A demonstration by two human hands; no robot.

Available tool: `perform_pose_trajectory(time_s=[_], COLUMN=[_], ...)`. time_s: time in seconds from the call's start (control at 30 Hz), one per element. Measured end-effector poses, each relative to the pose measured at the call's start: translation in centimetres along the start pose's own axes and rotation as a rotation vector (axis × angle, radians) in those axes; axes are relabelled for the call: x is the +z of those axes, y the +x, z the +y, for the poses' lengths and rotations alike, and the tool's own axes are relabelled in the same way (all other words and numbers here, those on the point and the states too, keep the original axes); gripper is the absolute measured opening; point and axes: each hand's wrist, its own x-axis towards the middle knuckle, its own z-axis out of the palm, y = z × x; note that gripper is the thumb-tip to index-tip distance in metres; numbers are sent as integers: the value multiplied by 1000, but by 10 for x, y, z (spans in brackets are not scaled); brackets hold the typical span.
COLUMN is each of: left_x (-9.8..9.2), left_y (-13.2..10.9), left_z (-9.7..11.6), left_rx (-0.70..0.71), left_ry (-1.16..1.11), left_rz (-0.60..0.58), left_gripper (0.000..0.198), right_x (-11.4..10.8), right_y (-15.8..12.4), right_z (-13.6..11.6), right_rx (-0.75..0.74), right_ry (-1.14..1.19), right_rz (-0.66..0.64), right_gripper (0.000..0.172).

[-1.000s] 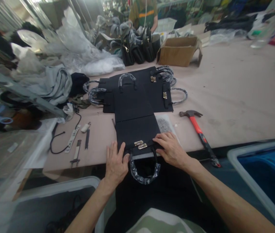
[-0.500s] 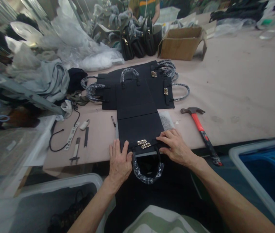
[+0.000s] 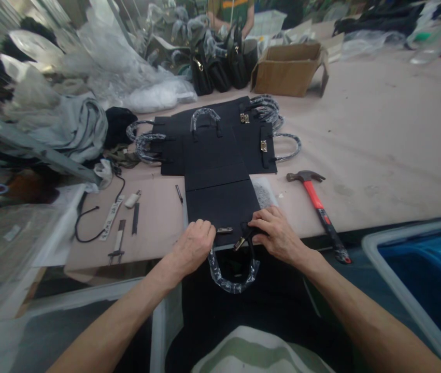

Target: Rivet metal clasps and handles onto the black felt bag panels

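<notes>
A black flat bag panel point(image 3: 220, 194) lies lengthwise in front of me, with a plastic-wrapped handle point(image 3: 233, 286) hanging over the table edge. At its near end, my left hand point(image 3: 195, 243) is closed with curled fingers at a strap end, mostly hidden beneath them. A gold-coloured metal plate point(image 3: 225, 230) shows just right of those fingers. My right hand point(image 3: 276, 230) pinches a short black strap point(image 3: 246, 230) between thumb and fingers. The second gold-coloured plate point(image 3: 239, 242), on that strap, is tilted and apart from the first.
More black panels point(image 3: 259, 160) with wrapped handles lie under and behind this one. A claw hammer point(image 3: 317, 202) rests at right, and a white lighter point(image 3: 132, 200) at left. Beyond stand a cardboard box point(image 3: 288, 70) and black bags point(image 3: 202, 75). A blue-lined bin point(image 3: 426, 264) is at lower right.
My left hand has gone from lying flat with fingers spread to curled fingers. The two metal plates, side by side before, are now apart, and the right one is tilted up with its strap.
</notes>
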Motion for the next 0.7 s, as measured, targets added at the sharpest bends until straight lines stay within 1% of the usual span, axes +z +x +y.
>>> perform_pose_trajectory(time_s=[0.03,0.1,0.23,0.33,0.4,0.5,0.6,0.7], left_x=[1,4,15,25,30,37,43,48], left_y=[-3,-12,-35,-46,-48,-48,-47,-46], left_z=[-2,-10,-31,-37,-35,-24,-13,-8], left_rx=[21,67,182,195,163,55,-50,-72], left_ry=[-6,-92,-359,-430,-445,-486,-524,-528], left_rz=[2,40,210,302,329,386,465,519], left_gripper=[21,27,38,37,38,37,34,34], right_x=[1,3,5,5,5,5,5,3], right_y=[-1,-2,-3,-1,0,0,0,1], right_z=[0,1,5,8,10,11,12,13], right_rx=[-12,-40,-107,-129,-129,-112,-113,-144], right_ry=[28,96,217,243,216,169,178,205], right_rz=[9,26,16,-29,-58,-78,-63,-59], right_gripper=[22,19,13,14,17,24,18,19])
